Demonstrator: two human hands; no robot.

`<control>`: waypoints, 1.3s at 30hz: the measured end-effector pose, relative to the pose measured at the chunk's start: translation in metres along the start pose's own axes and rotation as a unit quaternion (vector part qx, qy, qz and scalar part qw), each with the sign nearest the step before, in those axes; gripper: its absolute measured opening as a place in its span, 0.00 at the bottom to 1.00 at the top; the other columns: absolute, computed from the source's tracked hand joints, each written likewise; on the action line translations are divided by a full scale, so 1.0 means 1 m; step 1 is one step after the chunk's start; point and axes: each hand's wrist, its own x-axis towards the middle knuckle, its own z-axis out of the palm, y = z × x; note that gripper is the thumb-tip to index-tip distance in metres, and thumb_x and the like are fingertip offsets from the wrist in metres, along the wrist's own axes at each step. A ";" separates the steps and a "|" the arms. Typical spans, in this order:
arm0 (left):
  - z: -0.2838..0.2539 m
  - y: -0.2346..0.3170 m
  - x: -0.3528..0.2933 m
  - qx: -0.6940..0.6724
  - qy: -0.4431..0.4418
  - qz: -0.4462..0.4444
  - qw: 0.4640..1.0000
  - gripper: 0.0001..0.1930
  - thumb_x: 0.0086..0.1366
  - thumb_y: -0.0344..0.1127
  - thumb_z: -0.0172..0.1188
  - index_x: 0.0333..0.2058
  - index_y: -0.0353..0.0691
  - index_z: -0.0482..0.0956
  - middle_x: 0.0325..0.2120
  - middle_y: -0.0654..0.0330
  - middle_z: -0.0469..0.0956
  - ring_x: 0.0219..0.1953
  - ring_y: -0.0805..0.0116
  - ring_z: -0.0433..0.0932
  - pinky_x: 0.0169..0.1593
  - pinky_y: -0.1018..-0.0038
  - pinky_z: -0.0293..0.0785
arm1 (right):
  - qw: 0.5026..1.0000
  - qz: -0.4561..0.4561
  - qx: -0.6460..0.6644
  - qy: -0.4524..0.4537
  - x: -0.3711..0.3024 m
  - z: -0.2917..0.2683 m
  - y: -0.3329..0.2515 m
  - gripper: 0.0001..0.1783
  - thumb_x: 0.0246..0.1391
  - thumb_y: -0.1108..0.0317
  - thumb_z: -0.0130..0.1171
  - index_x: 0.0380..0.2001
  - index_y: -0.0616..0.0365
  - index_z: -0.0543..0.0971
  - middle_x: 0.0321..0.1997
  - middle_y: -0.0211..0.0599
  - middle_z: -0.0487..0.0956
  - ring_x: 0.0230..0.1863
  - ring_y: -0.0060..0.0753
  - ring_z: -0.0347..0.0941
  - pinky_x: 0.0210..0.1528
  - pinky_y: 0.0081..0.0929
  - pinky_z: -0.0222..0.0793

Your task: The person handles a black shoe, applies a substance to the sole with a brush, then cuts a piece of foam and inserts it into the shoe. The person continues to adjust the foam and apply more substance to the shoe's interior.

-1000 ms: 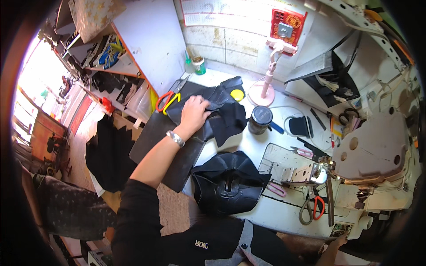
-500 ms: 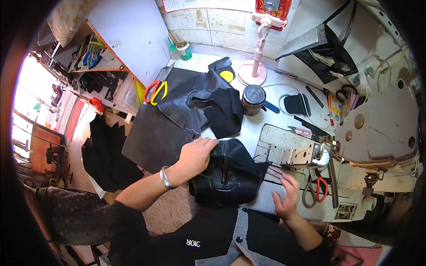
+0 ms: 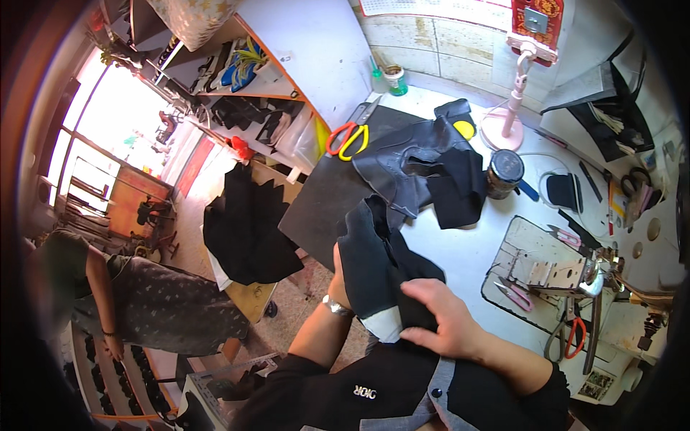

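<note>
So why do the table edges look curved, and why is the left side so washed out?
Head view: the fisheye lens bends the table and wall lines toward the dark round rim; daylight through the window overexposes that corner; the hands and black fabric piece stay fairly sharp.

black sleeves, grey-panelled black top, metal watch (image 3: 335, 307) on left wrist.

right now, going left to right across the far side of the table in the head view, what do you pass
orange-and-yellow-handled scissors → small yellow round disc → pink round-based stand → dark round lidded jar → flat black pad
</note>
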 end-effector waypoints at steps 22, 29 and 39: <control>0.025 0.002 -0.002 -0.135 -0.044 0.026 0.990 0.13 0.63 0.36 0.56 0.44 0.36 0.69 0.43 0.55 0.74 0.44 0.67 0.75 0.47 0.72 0.73 | 0.958 -0.129 -0.232 0.109 0.024 0.027 -0.023 0.18 0.42 0.69 0.65 0.38 0.61 0.77 0.49 0.45 0.76 0.49 0.42 0.72 0.49 0.32 0.69; 0.040 0.006 -0.013 -0.056 -0.036 0.053 0.996 0.16 0.62 0.36 0.59 0.45 0.35 0.69 0.43 0.56 0.74 0.44 0.68 0.75 0.47 0.73 0.73 | 0.977 -0.064 -0.164 0.116 0.022 0.027 -0.019 0.27 0.42 0.67 0.66 0.48 0.62 0.73 0.50 0.43 0.75 0.51 0.46 0.72 0.52 0.38 0.68; 0.100 0.016 -0.016 0.656 -0.177 0.476 0.559 0.20 0.43 0.20 0.54 0.39 0.38 0.72 0.34 0.53 0.75 0.36 0.55 0.76 0.40 0.68 0.73 | 0.750 0.257 0.596 0.127 0.022 0.000 0.023 0.14 0.63 0.68 0.48 0.46 0.65 0.75 0.43 0.37 0.79 0.44 0.29 0.75 0.50 0.27 0.72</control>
